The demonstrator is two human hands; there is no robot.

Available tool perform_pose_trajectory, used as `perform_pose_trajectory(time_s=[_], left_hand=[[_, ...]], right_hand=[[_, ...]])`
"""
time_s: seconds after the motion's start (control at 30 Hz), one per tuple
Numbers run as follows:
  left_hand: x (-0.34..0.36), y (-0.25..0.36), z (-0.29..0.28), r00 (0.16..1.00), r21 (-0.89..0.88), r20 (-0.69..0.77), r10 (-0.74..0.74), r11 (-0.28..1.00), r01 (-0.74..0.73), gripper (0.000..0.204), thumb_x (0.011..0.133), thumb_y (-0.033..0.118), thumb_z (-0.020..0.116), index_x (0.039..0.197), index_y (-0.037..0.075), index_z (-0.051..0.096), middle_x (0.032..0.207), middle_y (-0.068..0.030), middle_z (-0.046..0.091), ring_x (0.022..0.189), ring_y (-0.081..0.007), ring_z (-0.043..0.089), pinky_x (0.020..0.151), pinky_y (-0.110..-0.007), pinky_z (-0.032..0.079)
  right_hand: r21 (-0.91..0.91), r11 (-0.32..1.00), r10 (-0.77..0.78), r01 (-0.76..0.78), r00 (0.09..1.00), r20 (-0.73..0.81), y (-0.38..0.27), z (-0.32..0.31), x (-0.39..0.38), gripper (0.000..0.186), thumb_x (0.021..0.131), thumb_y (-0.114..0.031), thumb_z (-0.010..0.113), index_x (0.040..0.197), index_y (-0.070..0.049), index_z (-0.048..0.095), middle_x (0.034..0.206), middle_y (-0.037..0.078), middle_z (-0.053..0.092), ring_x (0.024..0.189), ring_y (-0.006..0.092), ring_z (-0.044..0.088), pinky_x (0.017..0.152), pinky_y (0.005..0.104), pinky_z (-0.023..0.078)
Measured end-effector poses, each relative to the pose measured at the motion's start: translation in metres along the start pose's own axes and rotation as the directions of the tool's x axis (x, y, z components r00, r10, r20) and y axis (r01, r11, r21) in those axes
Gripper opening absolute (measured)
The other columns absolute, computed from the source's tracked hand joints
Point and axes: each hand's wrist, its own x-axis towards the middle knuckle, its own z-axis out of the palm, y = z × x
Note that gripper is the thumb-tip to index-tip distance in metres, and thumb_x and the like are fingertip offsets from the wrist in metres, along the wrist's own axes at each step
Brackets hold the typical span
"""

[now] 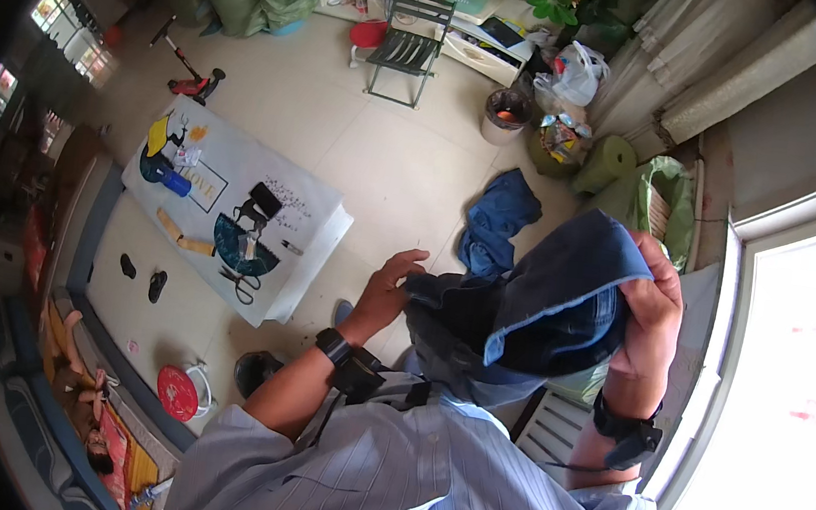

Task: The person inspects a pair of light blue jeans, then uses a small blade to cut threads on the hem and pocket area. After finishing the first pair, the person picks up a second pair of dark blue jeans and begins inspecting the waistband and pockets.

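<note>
Both hands are on the dark blue jeans [533, 310], held up in front of the chest. The right hand [654, 303] is closed tight around the folded-over edge, up at about 2 o'clock of the bundle. The left hand [389, 293] is half curled, fingers pinching the fabric's other end at 9 o'clock. Another blue garment [497, 220] lies on the tiled floor [389, 152] at 12 o'clock, well apart from the hands

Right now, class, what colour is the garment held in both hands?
Dark blue denim garment, paler inside; head view.
</note>
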Motion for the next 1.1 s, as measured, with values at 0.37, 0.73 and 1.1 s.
perform_pose_trajectory(time_s=[0.37,0.73,1.1], left_hand=[[0.020,0.094,0.000,0.971,-0.287,0.078,-0.226,0.928,0.239,0.018,0.096,-0.003,0.059,0.113,-0.001,0.065,0.099,0.0011,0.065,0.090,-0.0051,0.057,0.080,-0.024,0.047],[-0.013,0.117,0.029,0.967,-0.030,0.191,0.167,0.986,-0.164,0.062,0.096,-0.003,0.055,0.157,0.006,0.044,0.145,-0.0137,0.063,0.127,-0.0289,0.063,0.107,-0.038,0.049],[0.004,0.115,0.011,0.935,0.305,0.218,0.278,0.891,-0.336,0.031,0.083,-0.006,0.061,0.112,0.001,0.069,0.102,-0.0181,0.068,0.089,-0.0382,0.068,0.082,-0.042,0.056]], right_hand=[[-0.759,0.651,-0.023,0.000,1.000,-0.019,0.054,-0.033,0.021,0.023,0.086,0.000,0.062,0.107,0.006,0.069,0.088,0.012,0.069,0.083,0.0144,0.063,0.079,0.0308,0.051],[-0.712,0.699,0.020,-0.066,0.997,-0.073,0.101,-0.017,0.042,0.019,0.092,-0.008,0.064,0.104,0.004,0.071,0.077,0.011,0.068,0.075,0.0128,0.060,0.073,0.0337,0.052],[-0.810,0.581,0.054,0.081,0.989,0.137,0.100,-0.002,0.060,0.023,0.086,-0.011,0.068,0.102,0.005,0.068,0.085,0.025,0.067,0.078,0.0329,0.067,0.076,0.0408,0.053]])
